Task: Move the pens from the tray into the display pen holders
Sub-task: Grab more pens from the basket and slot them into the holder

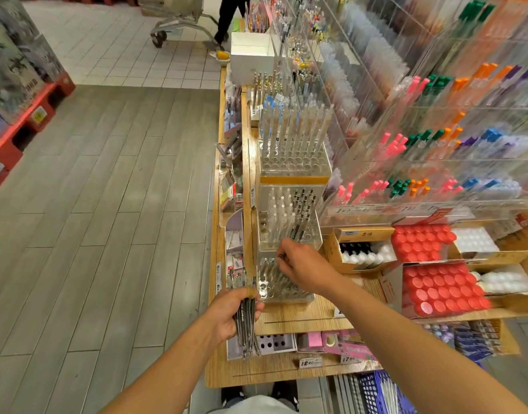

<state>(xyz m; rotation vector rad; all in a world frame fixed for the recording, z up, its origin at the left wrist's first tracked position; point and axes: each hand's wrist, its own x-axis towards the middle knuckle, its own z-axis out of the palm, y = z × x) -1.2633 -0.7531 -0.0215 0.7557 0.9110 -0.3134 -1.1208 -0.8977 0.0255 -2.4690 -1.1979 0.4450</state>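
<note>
My left hand (232,315) grips a bundle of clear-bodied pens (246,327) at the left edge of the wooden display counter (301,319). My right hand (298,264) reaches over the nearest clear acrylic pen holder (282,283) and pinches the dark top of a single pen (282,256) standing in it. Several pens stand in that holder's holes. Behind it a second clear holder (289,222) has clear and black-tipped pens, and a third holder (295,144) farther back carries tall white and blue pens. No tray can be made out.
Acrylic racks of coloured pens (421,138) rise on the right. Cardboard boxes with red-capped bottles (439,291) sit to the right of the holders. Grey plank floor (107,204) spreads to the left. A person with a shopping cart (179,22) stands far up the aisle.
</note>
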